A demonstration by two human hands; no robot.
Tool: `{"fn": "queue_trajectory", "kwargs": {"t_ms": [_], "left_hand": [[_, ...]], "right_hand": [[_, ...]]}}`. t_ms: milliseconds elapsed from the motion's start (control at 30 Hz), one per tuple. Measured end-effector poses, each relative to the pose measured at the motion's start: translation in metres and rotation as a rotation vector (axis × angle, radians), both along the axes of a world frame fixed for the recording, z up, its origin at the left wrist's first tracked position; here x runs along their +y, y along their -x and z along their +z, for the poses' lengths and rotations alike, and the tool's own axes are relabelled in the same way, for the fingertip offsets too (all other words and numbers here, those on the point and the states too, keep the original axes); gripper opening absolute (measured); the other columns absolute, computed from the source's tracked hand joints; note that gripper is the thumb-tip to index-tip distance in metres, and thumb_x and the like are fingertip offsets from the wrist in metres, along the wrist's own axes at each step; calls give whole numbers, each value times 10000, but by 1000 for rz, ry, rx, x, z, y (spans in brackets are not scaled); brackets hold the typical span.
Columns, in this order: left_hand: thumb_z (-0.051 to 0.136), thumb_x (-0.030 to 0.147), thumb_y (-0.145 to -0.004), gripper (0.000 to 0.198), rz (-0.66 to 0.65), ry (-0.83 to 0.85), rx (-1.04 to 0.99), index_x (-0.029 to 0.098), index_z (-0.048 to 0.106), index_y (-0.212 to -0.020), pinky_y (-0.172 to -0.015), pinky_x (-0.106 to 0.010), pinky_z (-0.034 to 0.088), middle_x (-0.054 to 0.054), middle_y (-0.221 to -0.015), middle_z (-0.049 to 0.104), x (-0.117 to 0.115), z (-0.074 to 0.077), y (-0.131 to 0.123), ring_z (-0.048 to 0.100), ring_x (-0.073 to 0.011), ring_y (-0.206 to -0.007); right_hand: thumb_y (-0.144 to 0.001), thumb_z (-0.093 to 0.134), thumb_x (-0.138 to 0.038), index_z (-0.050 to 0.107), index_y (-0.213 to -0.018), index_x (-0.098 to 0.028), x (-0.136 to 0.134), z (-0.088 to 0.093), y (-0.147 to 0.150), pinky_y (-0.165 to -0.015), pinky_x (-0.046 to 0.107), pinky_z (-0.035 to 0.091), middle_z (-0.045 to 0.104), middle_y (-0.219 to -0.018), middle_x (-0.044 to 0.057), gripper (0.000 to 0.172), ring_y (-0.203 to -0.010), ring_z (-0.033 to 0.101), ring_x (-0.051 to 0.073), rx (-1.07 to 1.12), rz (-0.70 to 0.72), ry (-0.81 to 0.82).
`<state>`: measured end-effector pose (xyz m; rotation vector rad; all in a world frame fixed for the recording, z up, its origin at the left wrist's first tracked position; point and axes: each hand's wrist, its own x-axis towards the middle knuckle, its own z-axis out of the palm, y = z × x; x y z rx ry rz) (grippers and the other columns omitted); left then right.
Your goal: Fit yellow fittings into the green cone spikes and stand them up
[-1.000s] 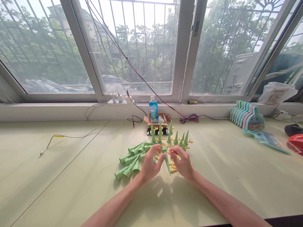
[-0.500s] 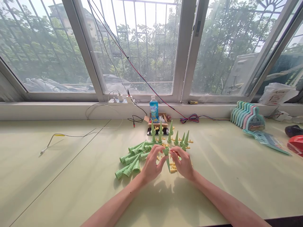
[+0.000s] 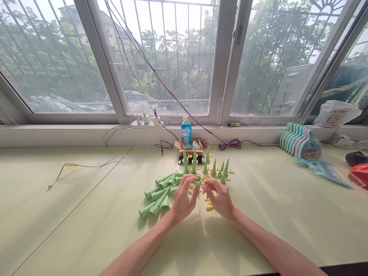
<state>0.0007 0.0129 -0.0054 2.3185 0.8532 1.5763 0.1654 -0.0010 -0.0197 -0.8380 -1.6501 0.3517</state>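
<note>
My left hand (image 3: 184, 196) is closed around a green plastic plant watering spike (image 3: 197, 180). The spike's round open end is tilted toward me, and most of its body is hidden by the fingers. Close on its right, my right hand (image 3: 219, 196) has thumb and fingers pinched together; whatever small piece is between them is mostly hidden. To the left lie several loose green spikes (image 3: 156, 203) in a pile. Beyond my hands stand several spikes (image 3: 206, 163) with points up and yellow valves fitted. More yellow valves (image 3: 209, 205) lie beneath my right hand.
A blue-liquid bottle (image 3: 186, 133) and a small cardboard box (image 3: 198, 152) stand behind the spikes, with a dark phone (image 3: 181, 160) in front. Bundled wires (image 3: 231, 144) and a white cable (image 3: 86, 165) lie on the table. Scoop-like pastel items (image 3: 301, 142) are at right.
The green spike in my left hand has turned: its point hung toward me before, and now its open end faces me. My right hand has shifted slightly left and down.
</note>
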Motion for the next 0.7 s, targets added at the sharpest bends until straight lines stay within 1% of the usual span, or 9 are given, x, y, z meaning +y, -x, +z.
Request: {"fn": "queue_trajectory", "kwargs": {"t_ms": [100,167,333,533,700], "left_hand": [[520,151,-926,233,21,-16,-19,223,507,-1148,-788,-329,538,-80,-1056,554,0,0,0,598,-192,-973],[523,154,-926,227,39,-32,-26,223,509,-1142,-794,-333,539,-80,-1055,555,0,1,0,599,-193,-979],[527,143,-926,209,65,-65,2,220,512,-1119,-803,-323,538,-75,-1052,562,-1,3,0,602,-186,-977],[518,155,-935,110,96,-117,33,210,527,-1030,-740,-273,543,-68,-1043,584,-3,1,0,627,-163,-919],[510,144,-939,96,101,-145,58,208,531,-1007,-744,-269,545,-76,-1055,587,-2,-1,0,629,-162,-933]], "right_hand": [[-977,500,-324,589,-987,-212,1,1,0,-614,270,585,647,-866,40,143,-695,661,146,-28,-10,26],[-986,478,-328,591,-944,-210,1,2,0,-610,264,562,636,-832,34,169,-707,639,149,-70,-28,14],[-1004,432,-315,557,-825,-205,3,3,-1,-579,247,483,572,-714,7,244,-631,558,136,-135,-59,-23],[-997,440,-279,526,-777,-199,3,1,-3,-557,235,406,519,-659,-15,249,-571,485,117,-167,-69,-32],[-991,441,-262,517,-752,-193,4,-1,-5,-546,231,385,508,-641,-20,260,-555,464,112,-165,-41,-18]]}}
